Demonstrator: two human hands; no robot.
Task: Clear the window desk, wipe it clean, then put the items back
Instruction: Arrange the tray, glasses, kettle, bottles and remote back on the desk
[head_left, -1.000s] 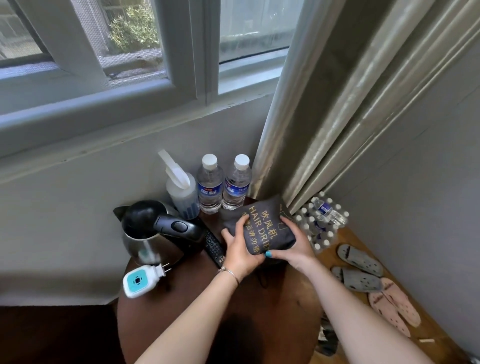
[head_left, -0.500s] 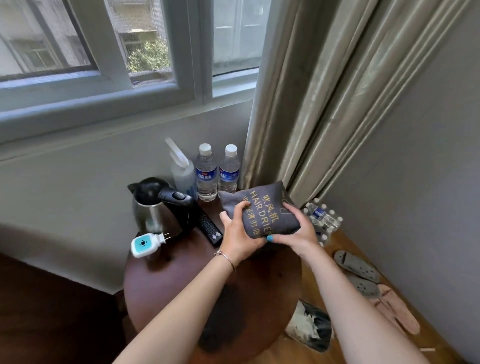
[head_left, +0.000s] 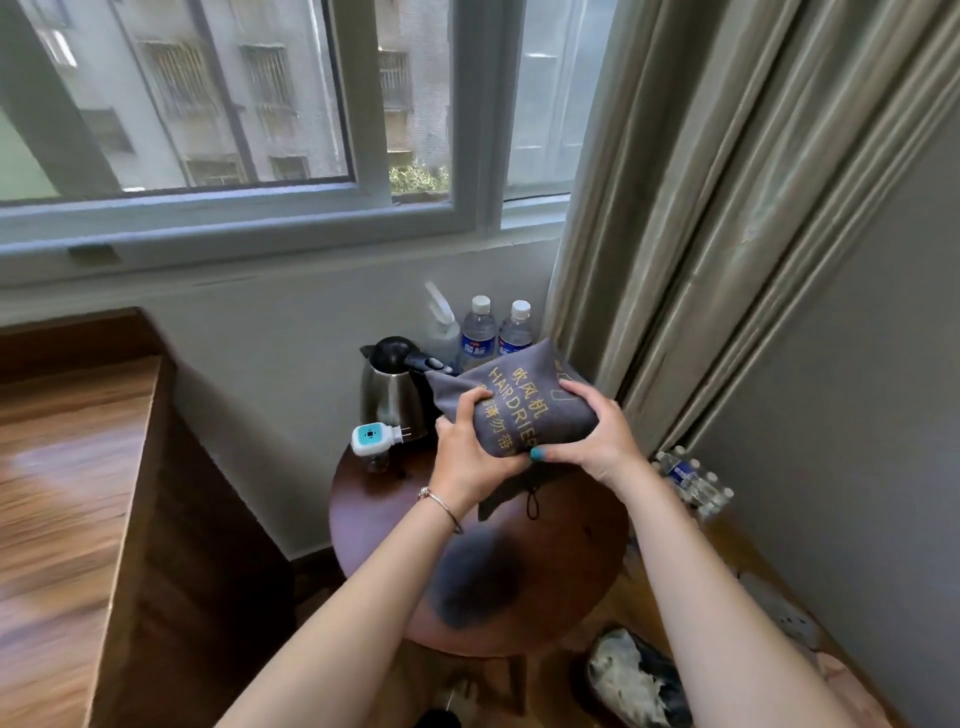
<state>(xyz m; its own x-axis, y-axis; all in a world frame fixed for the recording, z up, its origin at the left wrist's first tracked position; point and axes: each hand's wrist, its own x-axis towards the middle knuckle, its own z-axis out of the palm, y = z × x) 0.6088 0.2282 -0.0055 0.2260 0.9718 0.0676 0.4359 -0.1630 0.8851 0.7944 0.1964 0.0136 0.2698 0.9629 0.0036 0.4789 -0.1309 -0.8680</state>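
Gripping the tilted hair-dryer pouch (head_left: 519, 402), both hands lift it lengthwise.

Matt grey cloth hair-dryer bag (head_left: 524, 410) w/ gold lettering; brushed-steel kettle (head_left: 392, 397), black plastic lid; glossy dark-wood counter (head_left: 571, 551).
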